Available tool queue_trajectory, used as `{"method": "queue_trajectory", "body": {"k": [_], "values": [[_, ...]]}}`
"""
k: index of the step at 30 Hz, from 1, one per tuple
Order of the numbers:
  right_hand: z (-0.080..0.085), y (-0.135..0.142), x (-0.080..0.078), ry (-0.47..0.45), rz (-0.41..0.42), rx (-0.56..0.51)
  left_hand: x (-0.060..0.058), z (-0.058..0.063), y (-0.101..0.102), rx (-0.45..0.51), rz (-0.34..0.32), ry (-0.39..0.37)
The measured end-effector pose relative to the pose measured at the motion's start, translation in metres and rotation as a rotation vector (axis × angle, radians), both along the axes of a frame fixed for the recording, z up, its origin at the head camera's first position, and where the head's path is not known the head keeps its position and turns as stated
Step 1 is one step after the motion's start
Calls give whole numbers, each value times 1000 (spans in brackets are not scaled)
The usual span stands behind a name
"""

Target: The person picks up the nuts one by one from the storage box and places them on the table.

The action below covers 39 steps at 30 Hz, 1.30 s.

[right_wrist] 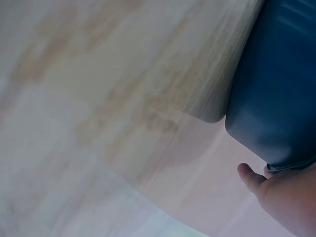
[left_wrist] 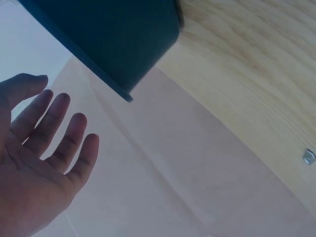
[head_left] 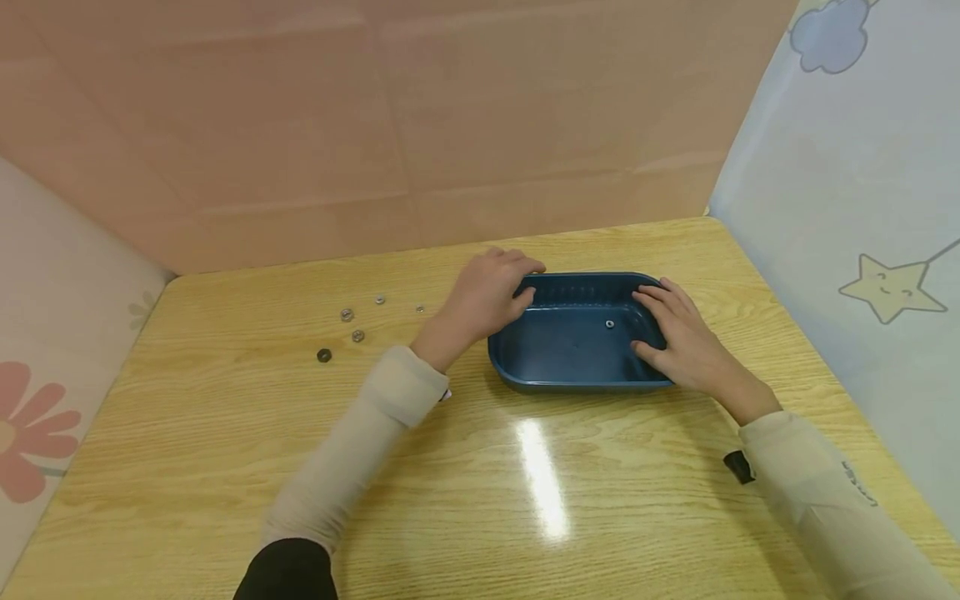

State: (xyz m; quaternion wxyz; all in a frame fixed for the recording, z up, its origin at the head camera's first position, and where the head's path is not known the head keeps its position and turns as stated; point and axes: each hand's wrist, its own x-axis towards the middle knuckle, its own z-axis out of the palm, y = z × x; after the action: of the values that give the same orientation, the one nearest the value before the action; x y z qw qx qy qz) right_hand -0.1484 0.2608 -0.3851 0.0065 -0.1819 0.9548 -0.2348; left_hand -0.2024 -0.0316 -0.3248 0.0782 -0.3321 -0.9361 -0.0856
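Note:
A dark blue rectangular plastic basin (head_left: pixel 570 342) sits on the wooden table between both hands. One small silver nut (head_left: pixel 610 324) lies on its floor, toward the right end. My left hand (head_left: pixel 487 292) hovers by the basin's left end, palm toward it, with relaxed, spread fingers that hold nothing; the left wrist view shows a gap between this hand and the basin (left_wrist: pixel 113 44). Over the right end rests my right hand (head_left: pixel 686 342), its fingers loosely extended across the rim and its thumb over the inside. In the right wrist view its palm side is hidden.
Left of the basin several loose nuts lie scattered, among them a black nut (head_left: pixel 324 355) and a silver nut (head_left: pixel 347 315). A pinkish backdrop (head_left: pixel 390 125) stands behind the table (head_left: pixel 225 433). Patterned panels (head_left: pixel 862 208) flank both sides.

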Motion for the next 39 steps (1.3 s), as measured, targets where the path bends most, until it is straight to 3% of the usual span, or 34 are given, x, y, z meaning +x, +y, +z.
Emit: {"method": "queue_trajectory", "body": {"k": [23, 39], "values": [[2, -1, 1, -7, -11, -4, 2, 1, 41, -60, -52, -83], [4, -2, 5, -4, -10, -8, 0, -4, 67, -106, -109, -89]]}}
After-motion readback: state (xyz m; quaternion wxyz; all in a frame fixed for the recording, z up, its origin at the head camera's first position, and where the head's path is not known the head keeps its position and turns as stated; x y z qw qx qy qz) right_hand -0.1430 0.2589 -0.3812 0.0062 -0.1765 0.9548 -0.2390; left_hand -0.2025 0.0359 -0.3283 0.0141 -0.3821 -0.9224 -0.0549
